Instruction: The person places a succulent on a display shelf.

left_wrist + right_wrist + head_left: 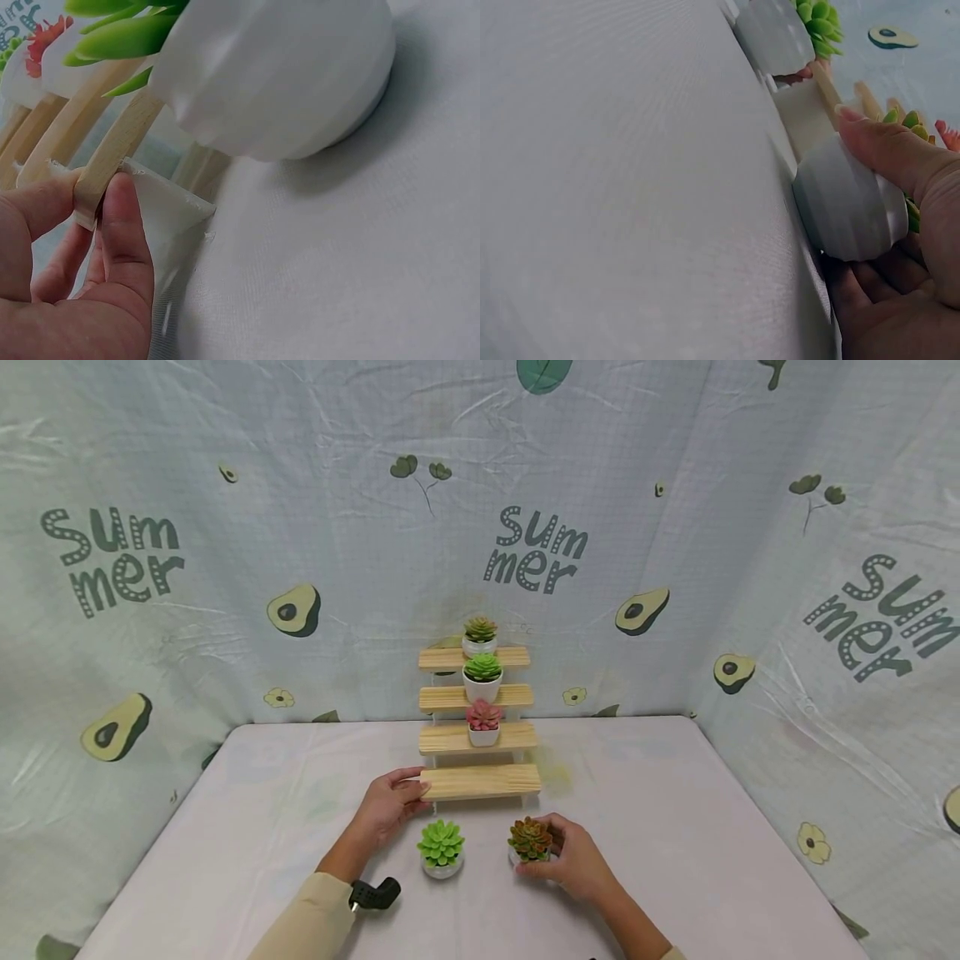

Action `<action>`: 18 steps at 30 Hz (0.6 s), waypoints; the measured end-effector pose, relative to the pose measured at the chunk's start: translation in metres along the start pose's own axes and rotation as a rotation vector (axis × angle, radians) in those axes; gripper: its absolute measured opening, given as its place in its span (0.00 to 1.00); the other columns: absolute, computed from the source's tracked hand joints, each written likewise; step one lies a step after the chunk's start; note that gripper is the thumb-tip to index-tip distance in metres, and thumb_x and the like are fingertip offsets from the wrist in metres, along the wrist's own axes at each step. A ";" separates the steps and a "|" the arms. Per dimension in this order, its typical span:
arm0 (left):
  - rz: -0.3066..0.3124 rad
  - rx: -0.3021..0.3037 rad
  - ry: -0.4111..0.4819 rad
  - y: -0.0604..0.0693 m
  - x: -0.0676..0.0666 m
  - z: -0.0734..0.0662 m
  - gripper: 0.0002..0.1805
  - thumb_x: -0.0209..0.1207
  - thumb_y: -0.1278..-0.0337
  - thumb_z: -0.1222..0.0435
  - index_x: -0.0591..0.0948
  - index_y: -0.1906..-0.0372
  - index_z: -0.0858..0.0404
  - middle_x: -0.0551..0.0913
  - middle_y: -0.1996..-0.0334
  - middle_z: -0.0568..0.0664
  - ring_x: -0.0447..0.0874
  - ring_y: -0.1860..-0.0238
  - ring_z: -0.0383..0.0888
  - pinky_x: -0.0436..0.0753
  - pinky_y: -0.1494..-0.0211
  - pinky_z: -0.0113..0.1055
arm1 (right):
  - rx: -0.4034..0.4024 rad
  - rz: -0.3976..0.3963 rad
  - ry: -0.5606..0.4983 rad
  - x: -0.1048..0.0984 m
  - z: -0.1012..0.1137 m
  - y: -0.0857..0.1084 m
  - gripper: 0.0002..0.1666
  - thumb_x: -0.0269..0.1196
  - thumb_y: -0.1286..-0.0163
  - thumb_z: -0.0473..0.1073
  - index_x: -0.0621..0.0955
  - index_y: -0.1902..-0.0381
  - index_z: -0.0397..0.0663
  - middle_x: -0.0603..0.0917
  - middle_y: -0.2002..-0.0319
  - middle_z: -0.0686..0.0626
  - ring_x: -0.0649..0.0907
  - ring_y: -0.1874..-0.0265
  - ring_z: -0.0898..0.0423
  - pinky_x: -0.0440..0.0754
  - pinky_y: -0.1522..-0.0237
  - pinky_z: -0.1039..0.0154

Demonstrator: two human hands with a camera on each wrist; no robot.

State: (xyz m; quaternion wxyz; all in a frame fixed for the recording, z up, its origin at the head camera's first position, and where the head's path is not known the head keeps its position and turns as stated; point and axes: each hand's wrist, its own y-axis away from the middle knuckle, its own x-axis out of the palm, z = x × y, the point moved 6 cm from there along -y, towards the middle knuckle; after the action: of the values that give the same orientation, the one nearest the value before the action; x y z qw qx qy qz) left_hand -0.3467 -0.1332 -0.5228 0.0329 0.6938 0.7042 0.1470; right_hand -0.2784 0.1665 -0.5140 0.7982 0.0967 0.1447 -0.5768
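Observation:
A stepped wooden plant stand [480, 782] with pale slats stands at the back of the table. My left hand [392, 806] pinches the left end of its lowest slat [124, 142] between thumb and fingers. A potted succulent with brownish-red leaves [530, 840] sits in front of the stand, and my right hand [576, 860] grips its white ribbed pot [851, 202] from the right side. Between the hands stands a bright green potted succulent [441, 847] on the table, held by neither. The lowest slat carries no plant.
On the upper slats stand a pink succulent [483, 723], a green succulent [482, 677] and an olive-red succulent [479, 635], one per slat. Behind the white-covered table [637, 827] hangs a printed curtain [420, 552]. A black wrist device [375, 894] is on the left arm.

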 end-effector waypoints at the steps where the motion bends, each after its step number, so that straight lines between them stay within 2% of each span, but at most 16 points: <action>1: -0.001 0.000 0.001 0.000 0.000 0.000 0.23 0.60 0.31 0.74 0.74 0.33 0.71 0.84 0.57 0.53 0.85 0.62 0.40 0.88 0.58 0.31 | 0.003 -0.003 0.000 0.000 0.000 0.000 0.37 0.82 0.48 0.42 0.79 0.42 0.38 0.84 0.45 0.43 0.85 0.46 0.53 0.84 0.47 0.68; 10: 0.008 -0.001 -0.004 0.001 0.002 0.002 0.23 0.60 0.31 0.73 0.75 0.33 0.70 0.84 0.57 0.53 0.85 0.62 0.41 0.88 0.58 0.32 | 0.019 -0.023 0.028 0.001 -0.006 0.004 0.38 0.82 0.48 0.45 0.79 0.42 0.39 0.84 0.45 0.44 0.85 0.45 0.53 0.85 0.43 0.66; 18: 0.012 0.003 0.012 0.002 0.000 0.000 0.23 0.59 0.30 0.74 0.74 0.33 0.70 0.83 0.57 0.51 0.85 0.62 0.40 0.88 0.58 0.32 | 0.003 -0.021 0.002 0.003 -0.004 0.004 0.39 0.82 0.47 0.44 0.79 0.40 0.39 0.83 0.44 0.42 0.85 0.45 0.55 0.84 0.45 0.70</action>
State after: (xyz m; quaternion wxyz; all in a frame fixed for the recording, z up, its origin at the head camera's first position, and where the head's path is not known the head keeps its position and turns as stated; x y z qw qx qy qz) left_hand -0.3447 -0.1333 -0.5227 0.0268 0.6972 0.7004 0.1504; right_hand -0.2746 0.1667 -0.5191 0.7919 0.0970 0.1458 -0.5850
